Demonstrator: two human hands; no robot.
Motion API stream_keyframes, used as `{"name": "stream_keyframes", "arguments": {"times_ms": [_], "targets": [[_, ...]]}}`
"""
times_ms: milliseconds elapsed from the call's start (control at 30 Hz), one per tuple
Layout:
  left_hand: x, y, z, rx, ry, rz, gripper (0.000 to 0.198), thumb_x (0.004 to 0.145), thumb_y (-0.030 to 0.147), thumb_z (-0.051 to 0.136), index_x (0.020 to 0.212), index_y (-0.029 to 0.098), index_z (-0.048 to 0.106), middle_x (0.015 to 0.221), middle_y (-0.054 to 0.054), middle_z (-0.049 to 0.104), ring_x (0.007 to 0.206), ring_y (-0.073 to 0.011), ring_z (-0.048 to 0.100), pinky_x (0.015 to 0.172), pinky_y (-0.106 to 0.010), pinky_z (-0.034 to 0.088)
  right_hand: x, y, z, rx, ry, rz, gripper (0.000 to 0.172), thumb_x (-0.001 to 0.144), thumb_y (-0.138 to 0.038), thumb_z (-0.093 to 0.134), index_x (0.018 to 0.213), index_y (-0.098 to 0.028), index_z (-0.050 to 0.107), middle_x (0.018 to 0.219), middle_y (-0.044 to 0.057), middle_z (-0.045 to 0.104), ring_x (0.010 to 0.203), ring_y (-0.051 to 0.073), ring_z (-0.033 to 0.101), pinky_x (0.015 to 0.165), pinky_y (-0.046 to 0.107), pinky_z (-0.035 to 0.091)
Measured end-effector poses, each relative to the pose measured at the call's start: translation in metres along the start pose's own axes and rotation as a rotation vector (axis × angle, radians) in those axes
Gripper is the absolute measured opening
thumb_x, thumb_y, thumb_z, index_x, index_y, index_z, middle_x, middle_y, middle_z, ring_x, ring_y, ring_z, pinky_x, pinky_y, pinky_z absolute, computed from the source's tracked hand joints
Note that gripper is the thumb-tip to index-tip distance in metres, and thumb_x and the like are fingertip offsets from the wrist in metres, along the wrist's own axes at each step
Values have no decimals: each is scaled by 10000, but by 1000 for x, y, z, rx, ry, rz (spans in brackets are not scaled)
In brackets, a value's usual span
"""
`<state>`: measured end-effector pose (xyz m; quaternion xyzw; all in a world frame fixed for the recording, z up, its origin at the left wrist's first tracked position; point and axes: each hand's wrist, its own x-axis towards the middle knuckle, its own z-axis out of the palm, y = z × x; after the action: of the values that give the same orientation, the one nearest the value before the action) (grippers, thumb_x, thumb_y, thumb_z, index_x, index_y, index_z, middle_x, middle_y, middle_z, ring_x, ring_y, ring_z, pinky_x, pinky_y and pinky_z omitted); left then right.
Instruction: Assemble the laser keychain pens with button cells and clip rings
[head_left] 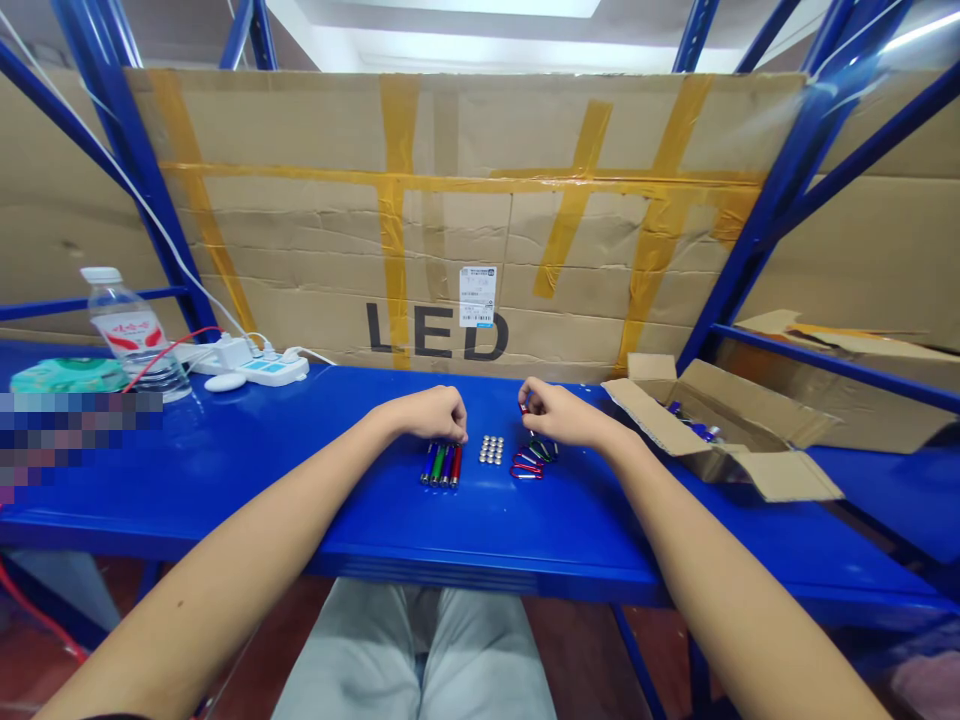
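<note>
My left hand [439,412] is closed, its fingers bent down at the far ends of several slim metal tubes [436,468]. These blue, green and red tubes look like small penlights and lie side by side; what the fingertips hold, if anything, is hidden. Just right of them, small silver button cells [492,450] are set out in a neat block. My right hand [556,412] pinches a small red carabiner [524,409], mostly covered by the fingers. Below that hand lie more carabiners, a red one [526,472] and a dark green one [541,452] among them.
An open cardboard box [720,470] with blue items inside stands at the right. At the left are a water bottle [139,335], a green packet [69,376] and a white power strip [274,368]. A large cardboard sheet [315,240] closes off the back of the blue table [480,540].
</note>
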<state>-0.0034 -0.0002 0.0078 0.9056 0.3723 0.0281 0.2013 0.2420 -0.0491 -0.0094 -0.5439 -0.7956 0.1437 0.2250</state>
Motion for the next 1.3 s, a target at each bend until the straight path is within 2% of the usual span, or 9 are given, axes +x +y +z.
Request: {"name": "stream_keyframes", "arguments": {"times_ms": [167,300,367,533,667,800,967,1200,1300], "targets": [[3,-5,1,-52,-64,94,160,732,266,665,796,148,751,791,-37,730,719,-147,617,643,-232,423,-1,0,-1,-2,-18,16,190,738,-195,521,918,-219,466,702,-28,567,611,139,518,553,264,371],[4,-9,1,-61,-73,166,133,752,241,651,784,154,746,807,-37,719,755,-150,618,693,-235,428,-2,-3,-2,-1,-18,28,197,732,-183,528,918,-216,470,711,-21,572,624,141,523,561,265,371],[5,-8,2,-42,-29,212,139,779,241,634,805,158,743,838,-36,711,777,-149,614,718,-236,428,-2,-4,-2,4,-10,33,198,729,-176,534,913,-214,471,710,-19,572,626,141,521,567,266,369],[7,0,10,115,200,358,195,853,171,538,896,160,729,932,-55,684,895,-163,598,842,-261,420,-2,-3,-2,33,10,28,213,734,-173,532,927,-217,454,695,-28,561,634,145,521,577,270,370],[13,9,22,214,199,470,305,837,59,466,982,151,717,995,-74,680,944,-173,601,884,-272,425,-1,-4,0,44,31,20,281,728,-163,534,983,-215,427,681,-43,541,627,143,511,566,265,360],[17,18,31,304,159,461,446,758,-17,416,1042,162,711,1041,-86,676,978,-203,607,879,-303,440,-2,-5,0,32,33,13,330,736,-155,522,1049,-207,430,678,-48,529,626,139,507,574,262,357],[15,22,34,339,129,430,519,697,-39,415,1064,173,715,1072,-86,669,992,-221,604,868,-314,442,-1,-3,0,18,24,21,353,733,-149,522,1075,-197,450,679,-38,540,636,142,513,584,264,360],[19,12,35,313,172,418,447,773,-10,431,1064,165,721,1083,-89,680,987,-208,611,879,-300,445,-1,-4,0,-2,27,31,367,741,-164,525,1102,-195,467,685,-32,549,642,149,525,575,263,365],[21,7,33,300,190,425,373,818,27,447,1016,164,732,1026,-91,693,959,-201,617,880,-300,440,-1,-5,-1,-9,22,38,354,743,-159,524,1093,-196,481,689,-29,553,647,150,532,580,264,368]]}}
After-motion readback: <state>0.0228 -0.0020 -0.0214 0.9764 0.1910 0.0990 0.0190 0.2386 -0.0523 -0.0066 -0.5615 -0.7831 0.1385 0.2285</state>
